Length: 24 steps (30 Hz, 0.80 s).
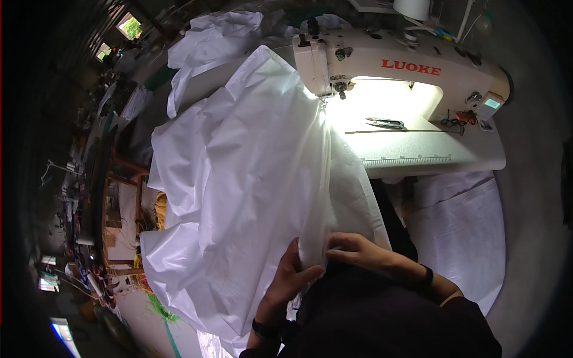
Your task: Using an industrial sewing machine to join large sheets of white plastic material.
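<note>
White fabric [233, 173] filled the middle of the view in broad, glossy folds, with a reddish-brown wooden frame [126, 162] and a tuft of green strands [160, 308] off its left side, and a bunched white pile [218, 36] past its far end. At its near edge the left hand [286, 279] held a gathered fold between thumb and fingers. Just right of it, the right hand [357, 249] met the same fold from its right side, fingers curled narrow; I could not tell whether their tips gripped it. From both hands the fold ran forward, away from the body, its long axis nearly straight toward the needle area of the sewing machine [370, 53], well apart from them. The left hand sat slightly nearer the body. Right of the needle, thread snips [385, 123] lay on the machine's pale bed [430, 149]; farther right, another white cloth [459, 232] spread below it.
</note>
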Available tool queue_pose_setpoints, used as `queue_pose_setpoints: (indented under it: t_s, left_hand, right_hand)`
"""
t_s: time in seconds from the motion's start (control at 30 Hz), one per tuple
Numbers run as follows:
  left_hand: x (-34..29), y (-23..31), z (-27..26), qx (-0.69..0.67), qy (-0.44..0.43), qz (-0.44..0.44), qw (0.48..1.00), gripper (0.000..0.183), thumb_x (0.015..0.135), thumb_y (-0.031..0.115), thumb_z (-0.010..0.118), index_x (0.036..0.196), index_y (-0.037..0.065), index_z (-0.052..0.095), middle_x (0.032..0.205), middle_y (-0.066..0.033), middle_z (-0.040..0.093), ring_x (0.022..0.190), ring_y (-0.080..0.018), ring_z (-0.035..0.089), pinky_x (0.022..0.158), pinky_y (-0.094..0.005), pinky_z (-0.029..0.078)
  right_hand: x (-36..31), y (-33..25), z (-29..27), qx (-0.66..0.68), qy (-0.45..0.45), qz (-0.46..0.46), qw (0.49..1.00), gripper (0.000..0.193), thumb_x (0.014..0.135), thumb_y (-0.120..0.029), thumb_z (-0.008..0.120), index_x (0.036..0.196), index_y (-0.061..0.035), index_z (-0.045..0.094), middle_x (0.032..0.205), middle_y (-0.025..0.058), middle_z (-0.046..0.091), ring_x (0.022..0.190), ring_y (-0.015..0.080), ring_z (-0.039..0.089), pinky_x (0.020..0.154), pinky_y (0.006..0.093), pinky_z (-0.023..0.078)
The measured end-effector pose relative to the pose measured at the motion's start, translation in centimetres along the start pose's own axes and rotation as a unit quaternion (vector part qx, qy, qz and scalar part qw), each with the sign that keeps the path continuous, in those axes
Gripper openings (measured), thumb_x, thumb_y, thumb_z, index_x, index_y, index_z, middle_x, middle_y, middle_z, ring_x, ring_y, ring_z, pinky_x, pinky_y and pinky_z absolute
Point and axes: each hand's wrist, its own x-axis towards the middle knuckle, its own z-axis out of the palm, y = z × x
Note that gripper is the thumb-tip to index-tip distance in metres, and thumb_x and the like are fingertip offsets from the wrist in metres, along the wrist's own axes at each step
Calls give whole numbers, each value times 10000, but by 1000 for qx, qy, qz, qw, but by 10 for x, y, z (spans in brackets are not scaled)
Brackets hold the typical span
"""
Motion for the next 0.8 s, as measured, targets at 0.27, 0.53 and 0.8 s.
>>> queue_pose_setpoints:
  t_s: [0.27,0.53,0.8]
  left_hand:
    - [-13,-58,-68,233,308,31,922,575,842,43,676,1362,-32,442,1317,-169,539,1235,-279,527,1020,-366,428]
    - [11,-78,-32,531,326,118,773,431,940,226,600,1272,-39,529,1199,-227,601,1102,-324,602,959,-371,451]
    - [10,-57,-38,437,356,62,824,350,1014,232,501,1249,-23,550,1108,-184,647,1087,-301,612,949,-358,462]
  right_hand:
    - [-29,41,-62,-38,90,74,992,200,985,-174,564,894,-5,619,801,44,656,732,95,625,702,262,512]
    - [-36,1,-34,-465,190,-87,860,158,846,-168,688,979,-100,636,854,53,646,770,224,655,672,335,514]
    - [-2,-6,4,-514,59,-255,817,317,852,-238,681,1136,-116,611,1153,54,636,1010,221,625,848,363,479]
